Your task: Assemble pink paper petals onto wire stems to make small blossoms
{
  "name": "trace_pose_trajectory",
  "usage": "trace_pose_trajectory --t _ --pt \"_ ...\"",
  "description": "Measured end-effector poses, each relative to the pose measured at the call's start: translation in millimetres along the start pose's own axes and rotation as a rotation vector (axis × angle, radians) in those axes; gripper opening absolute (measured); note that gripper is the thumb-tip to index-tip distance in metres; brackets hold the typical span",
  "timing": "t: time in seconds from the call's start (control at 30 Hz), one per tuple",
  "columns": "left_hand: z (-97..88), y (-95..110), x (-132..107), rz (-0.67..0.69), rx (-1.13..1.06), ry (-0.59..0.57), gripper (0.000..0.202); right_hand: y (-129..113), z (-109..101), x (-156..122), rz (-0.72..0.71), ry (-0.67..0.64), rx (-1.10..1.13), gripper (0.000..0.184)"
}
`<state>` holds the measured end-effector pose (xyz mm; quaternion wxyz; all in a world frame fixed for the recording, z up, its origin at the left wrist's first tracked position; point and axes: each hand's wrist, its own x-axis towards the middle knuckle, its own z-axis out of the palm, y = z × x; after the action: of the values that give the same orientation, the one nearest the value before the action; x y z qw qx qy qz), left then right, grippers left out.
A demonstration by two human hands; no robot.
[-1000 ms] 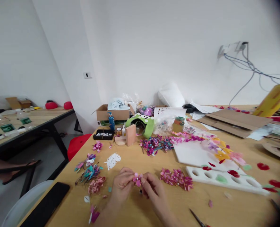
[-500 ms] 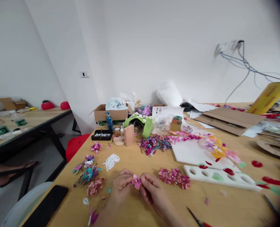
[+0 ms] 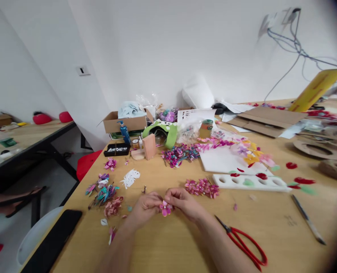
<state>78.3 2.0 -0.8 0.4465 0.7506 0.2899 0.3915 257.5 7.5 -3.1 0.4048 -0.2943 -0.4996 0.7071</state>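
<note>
A small pink paper flower [image 3: 165, 207] is pinched between both my hands just above the wooden table [image 3: 168, 242]. My left hand [image 3: 146, 206] grips it from the left with curled fingers. My right hand [image 3: 183, 201] closes on it from the right. A heap of similar magenta flowers [image 3: 202, 187] lies just beyond my right hand. Pale pink flowers [image 3: 113, 206] and teal and purple petals [image 3: 104, 193] lie to the left of my left hand.
Red-handled scissors [image 3: 242, 242] lie right of my forearm, a thin tool [image 3: 307, 219] further right. A white foam tray with holes [image 3: 250, 182], white sheet [image 3: 225, 161], cardboard box [image 3: 124, 122] and blue bottle [image 3: 124, 132] stand behind. A black phone [image 3: 51, 242] lies near the left edge.
The view has tipped down and left, bringing the scissors and my forearms into sight. Both hands keep hold of the pink flower, which sits slightly lower between the fingers.
</note>
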Motion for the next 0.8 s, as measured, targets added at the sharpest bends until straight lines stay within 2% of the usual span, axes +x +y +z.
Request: trace_pose_trajectory --t 0.1,0.2,0.5,0.67,0.8 --pt "1.3 5.3 0.0 -0.053 -0.047 -0.118 0.033 -2.3 -3.5 -3.2 0.051 -0.135 -0.037 0.038" --pt "1.5 9.2 -0.7 -0.072 -0.076 -0.173 0.033 -3.2 -4.8 -4.1 0.073 -0.190 -0.082 0.040" --pt "0.4 9.9 -1.6 -0.105 -0.139 -0.192 0.033 -9.3 -1.8 -5.1 0.042 -0.211 -0.132 0.043" --pt "-0.8 10.6 -2.0 -0.132 -0.144 -0.233 0.036 -4.0 2.0 -5.1 0.046 -0.230 -0.107 0.040" --pt "-1.3 8.5 -1.9 -0.123 -0.133 -0.189 0.033 1.1 0.5 -3.3 0.026 -0.173 -0.160 0.040"
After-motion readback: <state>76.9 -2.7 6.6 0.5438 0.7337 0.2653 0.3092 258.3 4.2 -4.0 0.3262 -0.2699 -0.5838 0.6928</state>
